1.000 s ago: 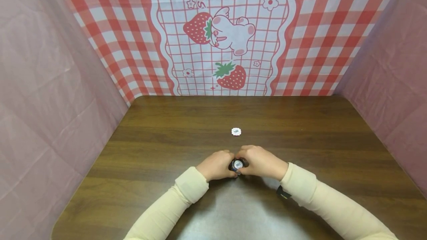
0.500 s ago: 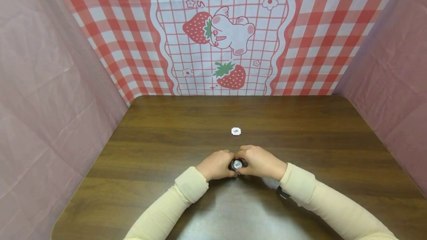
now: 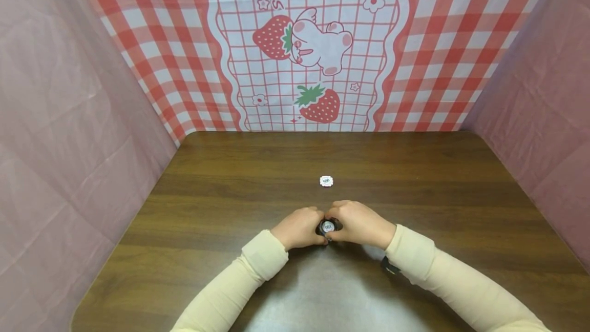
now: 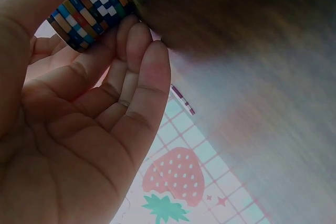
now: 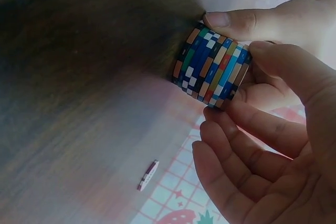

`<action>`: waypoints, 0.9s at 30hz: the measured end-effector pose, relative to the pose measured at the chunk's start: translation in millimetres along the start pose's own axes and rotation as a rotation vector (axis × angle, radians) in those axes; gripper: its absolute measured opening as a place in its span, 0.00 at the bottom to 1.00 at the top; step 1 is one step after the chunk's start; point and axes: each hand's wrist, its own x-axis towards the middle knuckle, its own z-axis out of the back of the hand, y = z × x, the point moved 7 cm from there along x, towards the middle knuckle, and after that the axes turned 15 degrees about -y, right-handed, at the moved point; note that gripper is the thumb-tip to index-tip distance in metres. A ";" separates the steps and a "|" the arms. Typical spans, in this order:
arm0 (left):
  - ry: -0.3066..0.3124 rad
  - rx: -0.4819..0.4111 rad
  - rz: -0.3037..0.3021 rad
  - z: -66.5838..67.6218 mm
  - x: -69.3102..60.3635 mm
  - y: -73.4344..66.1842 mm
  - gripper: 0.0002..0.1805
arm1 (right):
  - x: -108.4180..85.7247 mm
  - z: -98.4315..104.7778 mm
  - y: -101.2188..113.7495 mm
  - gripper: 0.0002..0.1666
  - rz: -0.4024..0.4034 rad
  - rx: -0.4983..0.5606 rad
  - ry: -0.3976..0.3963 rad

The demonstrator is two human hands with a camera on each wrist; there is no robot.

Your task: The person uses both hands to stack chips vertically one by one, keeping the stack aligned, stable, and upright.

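A stack of poker chips (image 3: 328, 226) stands on the table between both hands, its top chip printed with a number. From the left, the left hand (image 3: 299, 228) grips the stack with thumb and fingers. The right hand (image 3: 359, 223) holds it from the other side, its thumb and index finger on the chips. Multicoloured edges of the chip stack (image 5: 212, 66) show in the right wrist view, and part of the stack (image 4: 92, 11) appears at the top of the left wrist view. Beyond the hands lies a single white poker chip (image 3: 326, 181), flat on the wood.
The brown wooden table (image 3: 221, 168) ends at a red-and-white checked cloth (image 3: 295, 55) with strawberries. Pink fabric hangs on the left (image 3: 69, 132) and right (image 3: 548, 106) sides. Something black (image 3: 390, 265) sits under the right cuff.
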 end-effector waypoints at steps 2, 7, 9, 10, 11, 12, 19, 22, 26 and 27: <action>-0.003 0.002 -0.004 0.6 -0.1 -0.4 0.15 | 0.1 0.2 0.4 0.13 0.002 -0.003 -0.004; -0.008 0.001 -0.009 2.0 -0.7 -1.2 0.14 | 0.7 0.9 1.5 0.13 0.001 -0.001 -0.011; -0.007 0.000 -0.010 2.2 -0.9 -1.4 0.14 | 0.9 1.2 1.9 0.13 -0.002 0.000 -0.011; -0.007 0.001 -0.010 2.2 -1.0 -1.4 0.14 | 1.1 1.2 2.1 0.13 -0.003 0.000 -0.010; -0.008 0.001 -0.010 2.2 -1.0 -1.5 0.14 | 1.1 1.2 2.3 0.13 -0.004 -0.003 -0.009; -0.007 0.001 -0.010 2.2 -0.9 -1.5 0.14 | 1.2 1.1 2.4 0.13 -0.005 -0.005 -0.008; -0.002 0.010 -0.015 1.4 -0.4 -1.7 0.15 | 1.8 0.9 3.3 0.13 -0.013 -0.017 0.004; 0.000 0.017 -0.016 1.2 -0.1 -1.8 0.16 | 2.0 1.2 3.6 0.13 -0.010 -0.020 0.003; 0.001 0.021 -0.018 0.9 0.3 -1.9 0.15 | 1.6 1.8 3.2 0.13 -0.006 -0.015 -0.003; 0.001 0.020 -0.018 0.9 0.3 -2.0 0.15 | 1.5 1.9 3.0 0.13 -0.006 -0.012 -0.003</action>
